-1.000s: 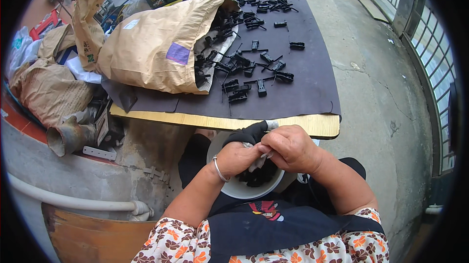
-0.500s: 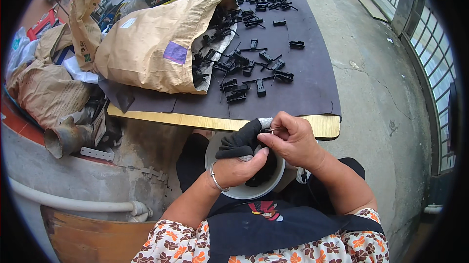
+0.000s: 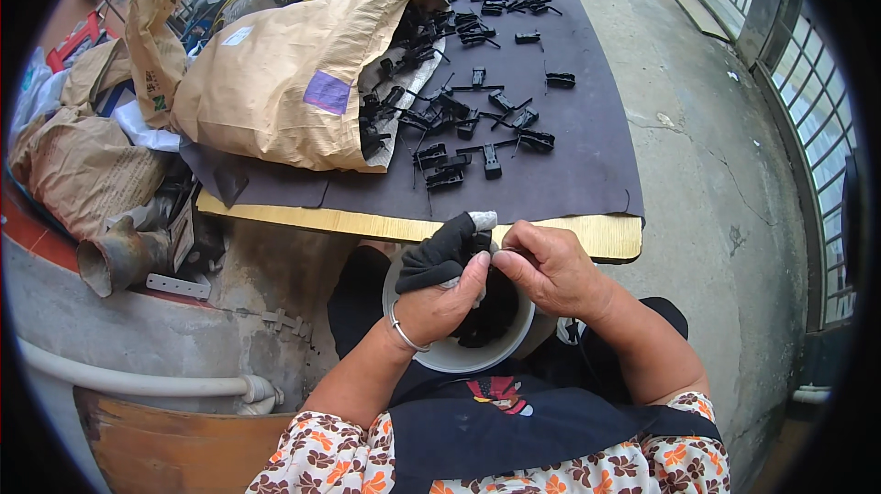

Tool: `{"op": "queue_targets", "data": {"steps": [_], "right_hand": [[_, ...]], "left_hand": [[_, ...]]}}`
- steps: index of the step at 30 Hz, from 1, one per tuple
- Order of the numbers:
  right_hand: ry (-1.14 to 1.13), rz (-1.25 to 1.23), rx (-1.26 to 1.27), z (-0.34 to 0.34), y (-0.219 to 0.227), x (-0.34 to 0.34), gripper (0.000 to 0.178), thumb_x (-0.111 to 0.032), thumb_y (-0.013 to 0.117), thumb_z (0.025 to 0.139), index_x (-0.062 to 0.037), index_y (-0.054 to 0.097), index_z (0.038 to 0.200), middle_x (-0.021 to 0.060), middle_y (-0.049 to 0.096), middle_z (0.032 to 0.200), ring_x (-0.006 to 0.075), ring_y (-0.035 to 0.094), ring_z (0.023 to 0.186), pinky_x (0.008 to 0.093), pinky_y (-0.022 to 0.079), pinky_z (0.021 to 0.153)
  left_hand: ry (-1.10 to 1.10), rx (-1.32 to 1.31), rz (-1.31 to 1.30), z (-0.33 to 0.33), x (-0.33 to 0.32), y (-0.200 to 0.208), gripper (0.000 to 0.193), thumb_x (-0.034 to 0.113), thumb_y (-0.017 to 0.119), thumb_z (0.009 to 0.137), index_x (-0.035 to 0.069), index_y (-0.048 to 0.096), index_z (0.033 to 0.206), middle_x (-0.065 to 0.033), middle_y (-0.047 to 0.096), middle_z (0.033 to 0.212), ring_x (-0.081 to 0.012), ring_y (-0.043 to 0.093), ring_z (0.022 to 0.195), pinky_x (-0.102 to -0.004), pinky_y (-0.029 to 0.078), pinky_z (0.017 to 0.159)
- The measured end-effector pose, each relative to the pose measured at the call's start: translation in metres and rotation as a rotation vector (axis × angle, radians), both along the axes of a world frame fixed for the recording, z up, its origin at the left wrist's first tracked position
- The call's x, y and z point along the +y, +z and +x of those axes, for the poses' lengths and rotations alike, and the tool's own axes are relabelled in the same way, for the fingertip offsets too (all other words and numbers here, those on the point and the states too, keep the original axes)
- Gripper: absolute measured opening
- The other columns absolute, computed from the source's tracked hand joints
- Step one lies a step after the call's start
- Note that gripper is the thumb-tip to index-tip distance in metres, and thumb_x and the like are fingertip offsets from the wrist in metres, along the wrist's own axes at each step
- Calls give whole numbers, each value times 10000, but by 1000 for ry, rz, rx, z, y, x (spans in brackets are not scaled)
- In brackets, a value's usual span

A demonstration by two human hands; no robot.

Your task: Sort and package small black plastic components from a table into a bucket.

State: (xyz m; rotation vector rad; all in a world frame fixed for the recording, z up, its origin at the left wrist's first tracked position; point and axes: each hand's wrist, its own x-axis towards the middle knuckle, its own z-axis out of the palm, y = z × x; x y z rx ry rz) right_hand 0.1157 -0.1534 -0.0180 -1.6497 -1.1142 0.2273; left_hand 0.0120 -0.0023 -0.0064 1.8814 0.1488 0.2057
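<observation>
Over a white bucket point(image 3: 451, 364) holding dark pieces point(image 3: 484, 321), my two hands work close together. My left hand point(image 3: 439, 281), its fingers in black cloth coverings with a grey tip, is closed around a small black plastic part point(image 3: 481, 242), mostly hidden by the fingers. The thumb presses near its lower end. Just beside it, my right hand point(image 3: 555, 272) is pinched, thumb against forefinger; something thin and dark seems to be between them, too small to name. Similar black plastic parts point(image 3: 492, 162) with thin strips lie scattered on the table ahead.
A dark sheet point(image 3: 587, 145) covers the table, whose pale wooden edge point(image 3: 601, 235) is just beyond my hands. A large brown paper sack point(image 3: 266, 81) lies on it, mouth rightward, spilling black parts. Crumpled sacks point(image 3: 83, 164) and a rusty pipe piece point(image 3: 119, 260) are at left; a barred gate point(image 3: 808, 99) is at right.
My hands have drawn slightly apart; the left has shifted a little left, turning the black part more upright. The right has moved slightly down. The view has shifted a little.
</observation>
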Motion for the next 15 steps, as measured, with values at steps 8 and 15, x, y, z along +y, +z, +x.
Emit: {"op": "queue_targets", "data": {"steps": [8, 15], "right_hand": [[27, -11, -119, -1, -6, 3, 170, -141, 525, 881, -4, 505, 783, 155, 505, 651, 329, 514, 583, 366, 407, 526], [8, -3, -99, 0, -3, 4, 160, -108, 541, 861, -6, 508, 742, 155, 492, 636, 335, 505, 572, 380, 398, 520]], "left_hand": [[38, -21, -88, 2, -6, -5, 330, 73, 537, 866, -17, 501, 1181, -32, 612, 794, -63, 510, 606, -223, 444, 576], [21, -28, 23, 2, -5, 2, 344, 87, 539, 858, -13, 505, 1185, -55, 619, 810, -96, 542, 646, -247, 459, 627]]}}
